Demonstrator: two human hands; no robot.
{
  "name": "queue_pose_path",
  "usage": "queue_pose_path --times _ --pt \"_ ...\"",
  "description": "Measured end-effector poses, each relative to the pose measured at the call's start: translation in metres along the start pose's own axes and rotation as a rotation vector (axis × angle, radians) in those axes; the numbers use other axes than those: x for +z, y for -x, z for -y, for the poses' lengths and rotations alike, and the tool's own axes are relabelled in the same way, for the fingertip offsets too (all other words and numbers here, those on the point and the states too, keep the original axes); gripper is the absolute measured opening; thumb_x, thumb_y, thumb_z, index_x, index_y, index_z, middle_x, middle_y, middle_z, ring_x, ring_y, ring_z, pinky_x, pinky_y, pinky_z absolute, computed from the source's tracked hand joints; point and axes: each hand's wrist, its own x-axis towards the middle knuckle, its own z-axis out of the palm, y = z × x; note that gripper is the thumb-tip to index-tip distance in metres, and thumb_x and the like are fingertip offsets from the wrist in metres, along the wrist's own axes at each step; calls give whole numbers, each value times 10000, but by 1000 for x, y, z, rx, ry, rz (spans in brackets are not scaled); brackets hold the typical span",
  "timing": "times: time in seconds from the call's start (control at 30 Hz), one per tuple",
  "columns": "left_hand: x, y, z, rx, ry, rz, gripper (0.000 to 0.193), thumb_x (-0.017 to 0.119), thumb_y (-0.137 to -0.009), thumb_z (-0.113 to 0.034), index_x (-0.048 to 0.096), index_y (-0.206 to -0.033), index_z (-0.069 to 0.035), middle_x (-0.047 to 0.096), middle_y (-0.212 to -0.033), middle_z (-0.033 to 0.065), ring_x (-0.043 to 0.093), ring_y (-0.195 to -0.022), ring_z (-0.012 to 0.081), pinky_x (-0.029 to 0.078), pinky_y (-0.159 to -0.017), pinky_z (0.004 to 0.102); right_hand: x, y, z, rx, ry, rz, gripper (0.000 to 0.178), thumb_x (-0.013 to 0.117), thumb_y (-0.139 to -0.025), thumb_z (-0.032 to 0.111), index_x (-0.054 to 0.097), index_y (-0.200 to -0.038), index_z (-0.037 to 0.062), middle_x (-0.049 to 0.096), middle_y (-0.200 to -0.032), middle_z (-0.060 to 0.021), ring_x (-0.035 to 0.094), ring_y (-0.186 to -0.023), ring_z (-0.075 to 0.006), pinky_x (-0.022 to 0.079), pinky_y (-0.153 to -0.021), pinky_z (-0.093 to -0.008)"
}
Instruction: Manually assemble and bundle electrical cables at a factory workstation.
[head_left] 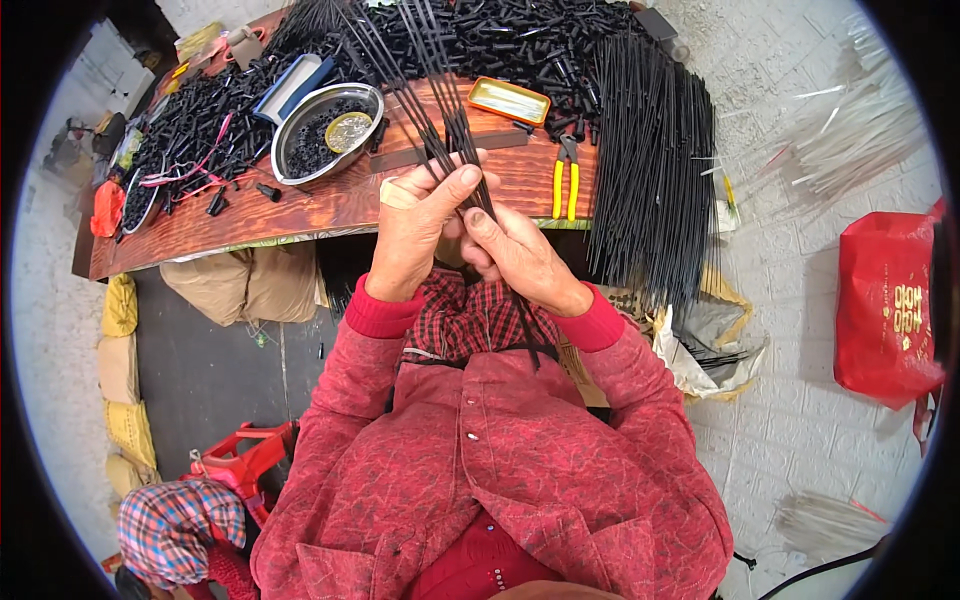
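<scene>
Head view: left hand (410,235) pinches black rods (462,140), thumb on top; right hand (525,262) closed round same rods just below. Rods fan upward over table (320,212), lower ends near jacket (560,430). On table beyond hands: steel bowl (290,165) with small black parts (313,135), left; yellow tin (506,118), ahead; pliers (559,190), right. Rod pile (650,160) drapes over table's edge, farther right.

A workshop is suggested by heaped small black parts (500,42), long black rods (648,165) and pliers (559,188) on the counter (325,208).
</scene>
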Motion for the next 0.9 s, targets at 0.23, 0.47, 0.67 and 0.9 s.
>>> queue_pose_path --times 0.23,0.47,0.67,0.9 --pt "-40 2 -31 10 -622 310 261 631 -973 -162 680 -1134 38 731 -981 78 666 -844 105 540 -777 254 -6 14 5 55 -147 -126 371 445 -1079 381 560 -978 43 369 -683 83 299 -566 -24 247 -490 -204" --pt "-42 -5 -34 474 -867 135 800 833 -760 -147 465 -1458 -14 635 -1315 166 604 -1212 221 456 -1040 346 -8 18 27 102 -111 66 388 439 -1079 398 547 -988 36 345 -667 80 286 -553 -23 239 -479 -209" --pt "-35 -20 0 208 -178 396 548 606 -961 -65 430 -1479 -24 636 -1325 138 650 -1114 182 513 -981 307 -11 19 38 255 -158 185 425 429 -1077 402 552 -1064 -3 448 -687 40 384 -546 -35 332 -492 -209" --pt "-8 -5 -15 163 -242 471 506 498 -999 -24 390 -1493 -6 635 -1312 170 666 -1103 206 550 -933 321 -13 18 39 136 -159 117 481 439 -1066 436 568 -1185 -12 536 -738 -1 501 -557 -73 411 -540 -208"
